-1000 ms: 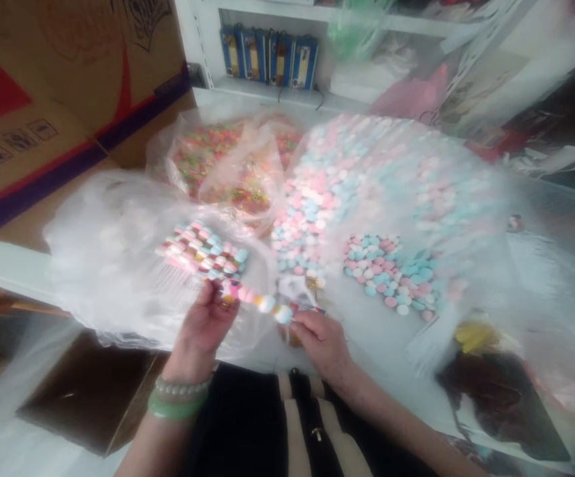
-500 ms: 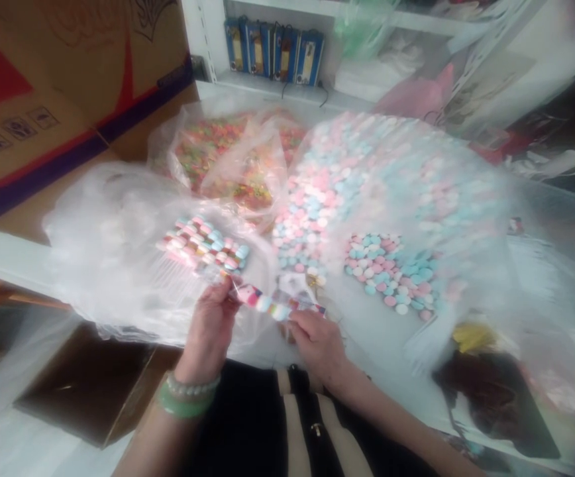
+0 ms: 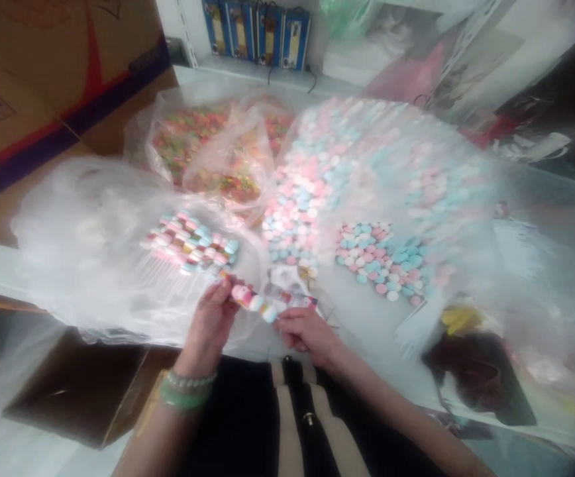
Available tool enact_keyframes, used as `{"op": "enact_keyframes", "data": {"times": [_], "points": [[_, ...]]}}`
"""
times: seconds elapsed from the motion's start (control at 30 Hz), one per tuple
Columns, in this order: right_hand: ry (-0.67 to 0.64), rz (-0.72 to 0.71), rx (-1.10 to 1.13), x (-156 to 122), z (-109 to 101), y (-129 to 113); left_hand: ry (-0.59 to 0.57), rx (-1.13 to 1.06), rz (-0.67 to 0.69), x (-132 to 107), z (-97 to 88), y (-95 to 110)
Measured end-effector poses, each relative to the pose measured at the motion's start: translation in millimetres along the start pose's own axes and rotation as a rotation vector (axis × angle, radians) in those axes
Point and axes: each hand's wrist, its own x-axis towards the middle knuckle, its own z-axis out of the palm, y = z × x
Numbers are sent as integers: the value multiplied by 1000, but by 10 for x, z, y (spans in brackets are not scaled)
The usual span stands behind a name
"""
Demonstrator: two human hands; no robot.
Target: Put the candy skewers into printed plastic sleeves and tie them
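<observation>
Between my hands is a candy skewer [image 3: 258,303] strung with pink, white and pale blue marshmallow-like pieces. It slants down to the right. My left hand [image 3: 214,311], with a beaded bracelet and a green bangle at its wrist, closes on the upper-left end. My right hand [image 3: 307,331] pinches at the lower-right end; a thin stick there is too blurred to make out fully. Just beyond my left hand lies a pile of similar finished skewers [image 3: 191,242] on clear plastic, their white sticks toward me. Printed cards or wrappers [image 3: 287,291] lie behind my right hand.
A large bag of pink, white and blue marshmallow discs [image 3: 307,172] spreads at the back right, with loose discs [image 3: 387,258] before it. A bag of colourful gummies [image 3: 208,146] stands behind. Cardboard boxes [image 3: 29,79] are at left; a dark tray [image 3: 481,371] is at right.
My head view has shifted slightly, so the scene sits a little further left and higher. Both hands still hold the candy skewer, my right fingers now at its very end.
</observation>
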Motion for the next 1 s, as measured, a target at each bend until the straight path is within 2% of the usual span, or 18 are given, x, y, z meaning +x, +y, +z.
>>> {"op": "enact_keyframes", "data": {"times": [0.2, 0.4, 0.7, 0.9, 1.0], "points": [[-51, 46, 86, 30, -35, 32, -30, 54, -30, -3, -33, -59], [-195, 160, 184, 41, -48, 20, -5, -72, 32, 8, 22, -96], [-177, 117, 171, 87, -45, 59, -7, 8, 1, -12, 7, -122], [50, 1, 37, 125, -15, 77, 35, 87, -33, -11, -18, -125], [41, -26, -25, 136, 33, 61, 26, 128, -24, -63, 38, -170]]}}
